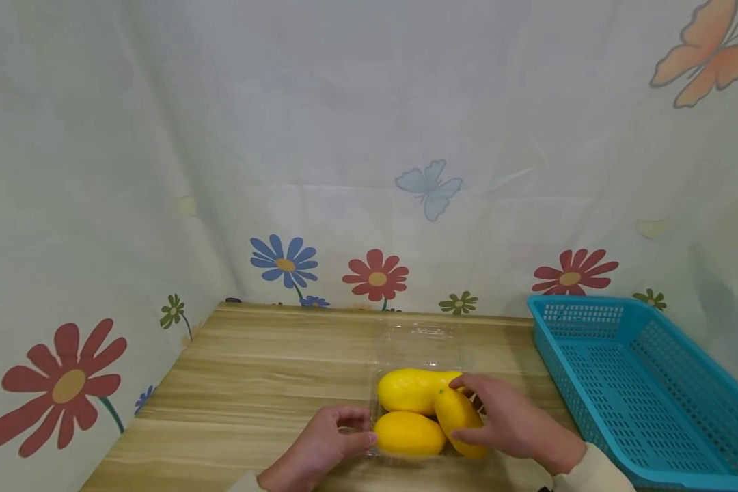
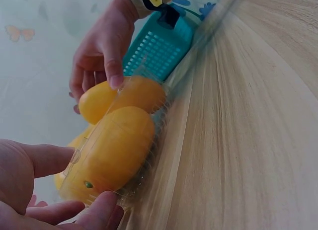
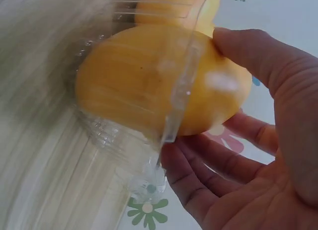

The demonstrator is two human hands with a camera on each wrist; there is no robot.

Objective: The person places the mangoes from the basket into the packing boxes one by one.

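A clear plastic clamshell box [image 1: 418, 352] lies on the wooden table with its lid folded back. Inside are an oval yellow fruit [image 1: 408, 433] at the front and a longer yellow fruit [image 1: 408, 389] behind it. My right hand [image 1: 516, 417] grips another oval yellow fruit [image 3: 164, 81] between thumb and fingers; it sits tilted at the box's right side, partly behind the clear wall in the right wrist view. At the left side, my left hand [image 1: 327, 437] holds the box edge, thumb near the rim and fingertips along the wall [image 2: 107, 202].
A blue-green plastic basket [image 1: 550, 372] with slotted sides stands on the right of the table [image 1: 252, 369]. Behind and to the left hangs a pale curtain [image 1: 320, 137] printed with flowers and butterflies.
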